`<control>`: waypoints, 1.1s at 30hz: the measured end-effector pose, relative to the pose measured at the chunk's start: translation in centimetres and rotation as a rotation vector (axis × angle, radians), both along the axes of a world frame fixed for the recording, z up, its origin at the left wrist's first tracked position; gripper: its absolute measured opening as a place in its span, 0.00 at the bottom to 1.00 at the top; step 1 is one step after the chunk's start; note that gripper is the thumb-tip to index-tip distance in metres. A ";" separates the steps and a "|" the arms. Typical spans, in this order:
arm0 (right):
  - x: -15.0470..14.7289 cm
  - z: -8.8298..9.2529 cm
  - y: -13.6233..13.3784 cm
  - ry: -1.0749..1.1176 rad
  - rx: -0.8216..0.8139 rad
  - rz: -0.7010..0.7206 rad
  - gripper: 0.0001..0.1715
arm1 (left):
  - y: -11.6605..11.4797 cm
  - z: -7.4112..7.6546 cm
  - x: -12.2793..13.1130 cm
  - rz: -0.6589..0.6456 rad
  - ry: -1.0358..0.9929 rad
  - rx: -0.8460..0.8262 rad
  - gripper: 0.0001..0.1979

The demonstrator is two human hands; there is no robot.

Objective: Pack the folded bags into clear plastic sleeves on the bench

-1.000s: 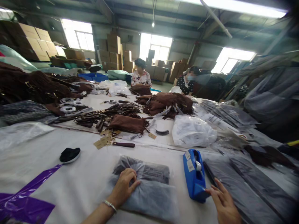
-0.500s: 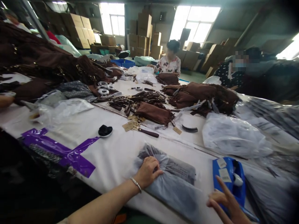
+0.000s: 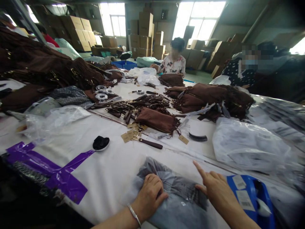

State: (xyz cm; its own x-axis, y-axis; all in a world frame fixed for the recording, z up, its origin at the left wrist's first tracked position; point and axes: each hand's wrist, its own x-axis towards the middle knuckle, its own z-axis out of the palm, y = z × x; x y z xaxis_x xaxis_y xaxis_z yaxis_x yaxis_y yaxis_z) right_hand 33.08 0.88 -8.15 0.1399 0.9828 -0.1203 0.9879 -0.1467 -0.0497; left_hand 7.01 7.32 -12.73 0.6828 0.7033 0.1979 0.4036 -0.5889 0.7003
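Observation:
A clear plastic bag with grey folded fabric inside [image 3: 177,197] lies on the white table at the near edge. My left hand [image 3: 150,197] presses down on the bag's left end, fingers curled over the gathered plastic. My right hand [image 3: 215,190] hovers over the bag's right part with the index finger stretched out and nothing in it. A blue tape dispenser [image 3: 250,198] stands just right of my right hand.
Purple tape strips [image 3: 47,168] stick to the table [image 3: 114,165] at the left. Brown fringed bags [image 3: 158,120], straps, paper tags, a black comb [image 3: 198,137], a black pad [image 3: 101,143] and a white plastic bag [image 3: 247,146] lie beyond. Two people sit at the far side. Cardboard boxes stand behind.
My right hand left the tape dispenser and moved left over the bagged fabric. The view turned left and down. My left hand stays on the bag.

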 end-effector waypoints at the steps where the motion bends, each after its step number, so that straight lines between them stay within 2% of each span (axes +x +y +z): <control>1: 0.3 -0.6 -0.4 0.044 0.070 0.004 0.46 | -0.1 -0.1 0.1 0.003 0.001 0.000 0.10; 3: 0.3 -2.1 -1.4 0.168 0.134 0.085 0.47 | -0.2 -0.1 0.2 0.006 0.006 -0.003 0.10; 5: 0.0 -3.5 -2.3 0.243 0.144 0.136 0.44 | -0.2 0.0 0.1 0.005 0.012 -0.008 0.09; 8: 0.3 -3.8 -2.9 0.271 0.322 0.050 0.31 | 0.5 0.9 -1.3 -0.014 0.035 -0.003 0.11; 10: 0.4 -2.4 -2.5 0.371 0.380 -0.074 0.25 | 1.5 1.9 -3.1 -0.045 0.079 0.013 0.12; 11: 0.1 -1.3 -2.1 0.450 0.320 -0.141 0.24 | 2.1 2.4 -4.2 -0.049 0.106 0.018 0.12; 13: -1.5 0.9 -1.1 0.620 0.101 -0.215 0.24 | 3.3 3.1 -6.2 -0.020 0.156 0.007 0.11; 14: -2.9 1.9 -0.4 0.688 -0.009 -0.198 0.24 | 3.7 3.2 -7.0 0.011 0.175 -0.013 0.09; 16: -6.1 3.1 1.3 0.749 -0.142 -0.058 0.25 | 4.2 2.9 -8.0 0.082 0.188 -0.067 0.08; 18: -9.4 3.5 3.4 0.699 -0.220 0.116 0.29 | 4.2 2.1 -8.1 0.145 0.169 -0.111 0.08; 21: -13.1 3.0 6.5 0.555 -0.301 0.296 0.32 | 3.4 0.8 -7.7 0.253 0.116 -0.122 0.08; 25: -15.9 1.4 9.6 0.350 -0.363 0.427 0.15 | 2.4 -0.3 -7.3 0.350 0.081 -0.068 0.09; 28: -16.7 0.4 10.8 0.167 -0.418 0.407 0.09 | 2.1 -0.6 -7.3 0.343 0.099 -0.007 0.09; 31: -16.1 0.5 11.4 0.014 -0.431 0.296 0.16 | 1.9 -0.7 -7.3 0.324 0.133 0.029 0.09; 33: -15.5 1.0 11.2 -0.069 -0.382 0.223 0.18 | 1.8 -0.7 -7.3 0.321 0.151 0.042 0.08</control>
State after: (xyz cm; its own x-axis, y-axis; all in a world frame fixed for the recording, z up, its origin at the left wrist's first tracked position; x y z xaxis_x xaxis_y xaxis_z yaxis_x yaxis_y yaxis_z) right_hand 17.60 12.05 -7.14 -0.0497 0.8768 -0.4783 0.9966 0.0748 0.0335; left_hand -0.26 9.12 -13.38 0.4517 0.8802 0.1456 0.6698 -0.4423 0.5965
